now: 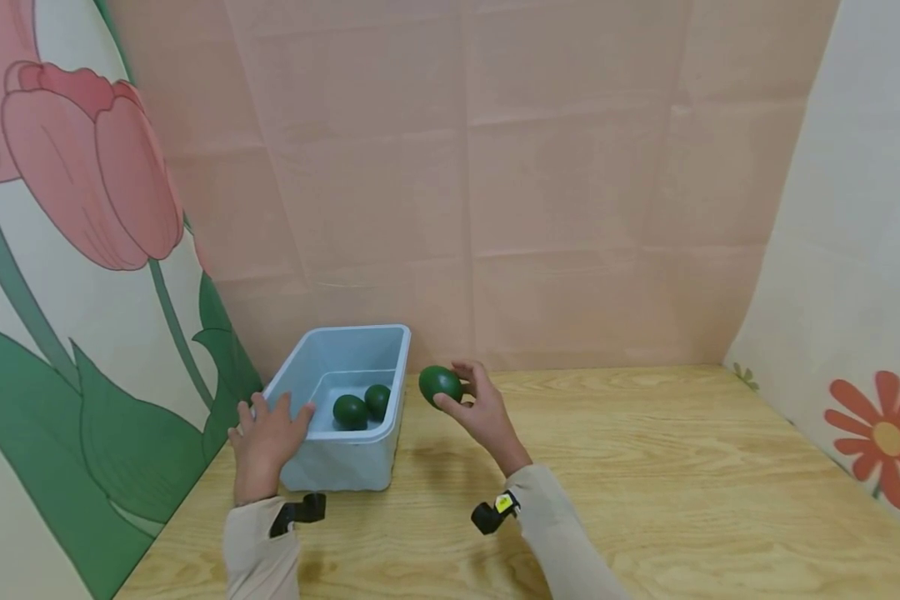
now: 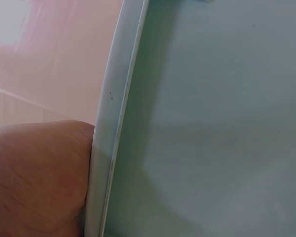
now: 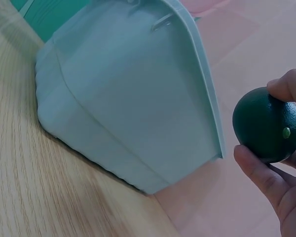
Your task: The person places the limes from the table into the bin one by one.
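Observation:
A dark green avocado [image 1: 440,385] is pinched between the thumb and fingers of my right hand [image 1: 487,417], just right of the light blue plastic bin [image 1: 337,462] and above the table. In the right wrist view the avocado [image 3: 261,126] shows a small pale stem scar, and it is outside the bin's rim. Two more avocados, one in front [image 1: 350,412] and one behind it [image 1: 377,401], lie inside the bin near its front right corner. My left hand [image 1: 268,437] rests with spread fingers on the bin's front left rim; its fingertips are partly hidden.
The bin stands on a wood-grain table [image 1: 645,467], near the pink backdrop [image 1: 570,208]. A tulip-printed sheet [image 1: 90,175] rises on the left, close to the bin. On the right hangs a white sheet with a red flower [image 1: 887,437].

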A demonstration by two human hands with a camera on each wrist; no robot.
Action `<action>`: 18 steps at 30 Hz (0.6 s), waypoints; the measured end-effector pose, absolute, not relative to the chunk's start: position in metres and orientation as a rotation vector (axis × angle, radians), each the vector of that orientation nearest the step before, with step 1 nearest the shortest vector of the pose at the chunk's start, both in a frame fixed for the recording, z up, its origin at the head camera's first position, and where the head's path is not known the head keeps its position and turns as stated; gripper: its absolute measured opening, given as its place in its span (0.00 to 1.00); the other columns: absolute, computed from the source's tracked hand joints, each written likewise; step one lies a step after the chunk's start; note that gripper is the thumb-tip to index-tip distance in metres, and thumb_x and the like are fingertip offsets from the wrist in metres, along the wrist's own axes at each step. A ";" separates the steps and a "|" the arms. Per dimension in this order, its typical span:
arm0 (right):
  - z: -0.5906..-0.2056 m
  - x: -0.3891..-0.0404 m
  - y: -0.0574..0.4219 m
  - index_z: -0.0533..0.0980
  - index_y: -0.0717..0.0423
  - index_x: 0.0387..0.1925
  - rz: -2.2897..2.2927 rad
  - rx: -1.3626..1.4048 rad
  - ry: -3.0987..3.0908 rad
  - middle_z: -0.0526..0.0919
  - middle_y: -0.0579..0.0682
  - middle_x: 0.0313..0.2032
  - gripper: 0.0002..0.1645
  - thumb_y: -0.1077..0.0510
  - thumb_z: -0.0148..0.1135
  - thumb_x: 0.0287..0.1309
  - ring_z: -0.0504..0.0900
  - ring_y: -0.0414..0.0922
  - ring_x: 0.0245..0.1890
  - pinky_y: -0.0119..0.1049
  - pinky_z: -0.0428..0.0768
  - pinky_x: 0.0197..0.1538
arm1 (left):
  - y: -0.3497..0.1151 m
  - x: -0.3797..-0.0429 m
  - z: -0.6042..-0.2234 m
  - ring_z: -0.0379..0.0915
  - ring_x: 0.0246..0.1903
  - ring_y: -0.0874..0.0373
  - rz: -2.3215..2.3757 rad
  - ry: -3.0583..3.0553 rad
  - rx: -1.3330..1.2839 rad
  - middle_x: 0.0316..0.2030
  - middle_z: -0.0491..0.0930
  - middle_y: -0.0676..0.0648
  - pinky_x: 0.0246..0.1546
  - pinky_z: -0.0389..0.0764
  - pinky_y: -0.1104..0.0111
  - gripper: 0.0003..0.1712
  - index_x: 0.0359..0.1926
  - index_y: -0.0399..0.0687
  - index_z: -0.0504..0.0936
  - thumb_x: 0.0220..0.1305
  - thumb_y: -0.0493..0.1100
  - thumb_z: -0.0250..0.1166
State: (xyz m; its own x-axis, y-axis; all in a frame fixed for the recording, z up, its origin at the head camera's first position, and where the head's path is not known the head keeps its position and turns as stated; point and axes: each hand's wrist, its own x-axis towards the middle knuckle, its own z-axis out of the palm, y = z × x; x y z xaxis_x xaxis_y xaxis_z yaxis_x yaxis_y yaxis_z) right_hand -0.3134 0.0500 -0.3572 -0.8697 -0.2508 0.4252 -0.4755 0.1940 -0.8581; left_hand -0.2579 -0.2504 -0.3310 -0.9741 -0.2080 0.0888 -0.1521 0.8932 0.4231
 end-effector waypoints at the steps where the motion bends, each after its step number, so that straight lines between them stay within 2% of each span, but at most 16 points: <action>1: -0.357 -0.313 0.050 0.61 0.56 0.66 1.745 0.708 -2.269 0.67 0.62 0.66 0.36 0.55 0.64 0.60 0.77 0.56 0.56 0.51 0.79 0.56 | -0.251 -0.258 -0.331 0.23 0.70 0.22 -0.637 -2.927 0.280 0.70 0.33 0.19 0.62 0.37 0.26 0.40 0.72 0.32 0.52 0.73 0.58 0.42; 4: -0.355 -0.312 0.049 0.62 0.57 0.65 1.745 0.725 -2.259 0.68 0.61 0.65 0.35 0.55 0.64 0.60 0.77 0.56 0.56 0.51 0.79 0.56 | -0.251 -0.257 -0.331 0.23 0.70 0.22 -0.632 -2.924 0.280 0.70 0.34 0.19 0.62 0.38 0.26 0.40 0.72 0.32 0.53 0.73 0.58 0.42; 12: -0.351 -0.308 0.048 0.65 0.59 0.63 1.725 0.745 -2.238 0.73 0.59 0.61 0.31 0.56 0.64 0.61 0.78 0.55 0.55 0.38 0.78 0.47 | -0.250 -0.257 -0.332 0.24 0.70 0.22 -0.620 -2.917 0.283 0.70 0.34 0.20 0.62 0.38 0.26 0.39 0.72 0.32 0.53 0.73 0.58 0.43; 18: -0.351 -0.308 0.047 0.65 0.61 0.63 1.705 0.753 -2.237 0.73 0.59 0.61 0.32 0.56 0.64 0.61 0.78 0.55 0.55 0.39 0.79 0.47 | -0.250 -0.256 -0.331 0.24 0.70 0.22 -0.619 -2.916 0.280 0.70 0.35 0.19 0.62 0.38 0.26 0.39 0.72 0.32 0.53 0.73 0.57 0.43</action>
